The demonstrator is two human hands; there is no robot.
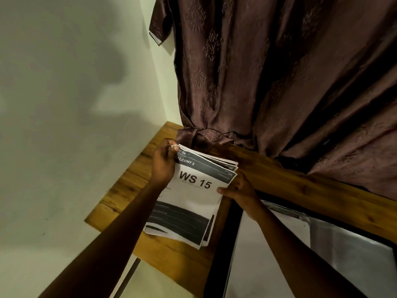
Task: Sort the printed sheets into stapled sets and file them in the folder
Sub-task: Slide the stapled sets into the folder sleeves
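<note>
A stack of printed sheets point(193, 196) lies over the wooden table point(133, 183); the top page reads "WS 15" with dark bands. My left hand point(164, 162) grips the stack's top left corner, fingers curled over the edge. My right hand point(240, 190) holds the right edge, thumb on top of the page and fingers under it. The sheets fan slightly at the upper right corner. An open black folder point(232, 229) with clear plastic sleeves point(335, 250) lies to the right, partly under my right arm. No stapler is in view.
A brown patterned curtain point(268, 72) hangs down onto the table's far edge, bunched behind the stack. A pale wall point(64, 82) runs along the table's left side. Below the table's near edge a light floor and a dark table leg point(129, 276) show.
</note>
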